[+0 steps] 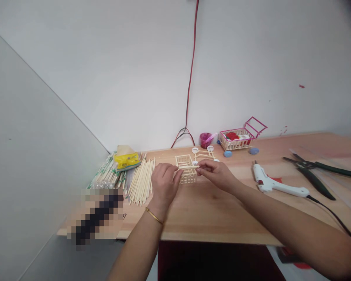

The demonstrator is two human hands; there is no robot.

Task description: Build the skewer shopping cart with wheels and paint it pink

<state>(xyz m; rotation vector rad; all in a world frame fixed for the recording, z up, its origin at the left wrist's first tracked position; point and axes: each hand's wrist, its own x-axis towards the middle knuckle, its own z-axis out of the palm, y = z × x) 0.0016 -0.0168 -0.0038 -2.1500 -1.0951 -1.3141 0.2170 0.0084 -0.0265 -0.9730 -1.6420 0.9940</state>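
Note:
Between the fingertips of my left hand (164,181) and my right hand (215,172) runs a short pale wooden stick (189,168), pinched at both ends. It lies level across the view of a small basket made of sticks (187,179), which is partly hidden behind it and my fingers. I cannot tell whether the stick touches the basket. Just behind, a stick frame with white round wheels (204,153) lies on the wooden table (207,218). Left of my left hand, loose wooden sticks (142,181) are spread in a pile.
Wrapped stick bundles (107,171) and a yellow packet (127,160) are at left. Along the wall stand a purple cup (205,141) and a pink-trimmed stick cart (236,145). A white glue gun (280,185) with its cord and green-handled cutters (318,168) lie at right.

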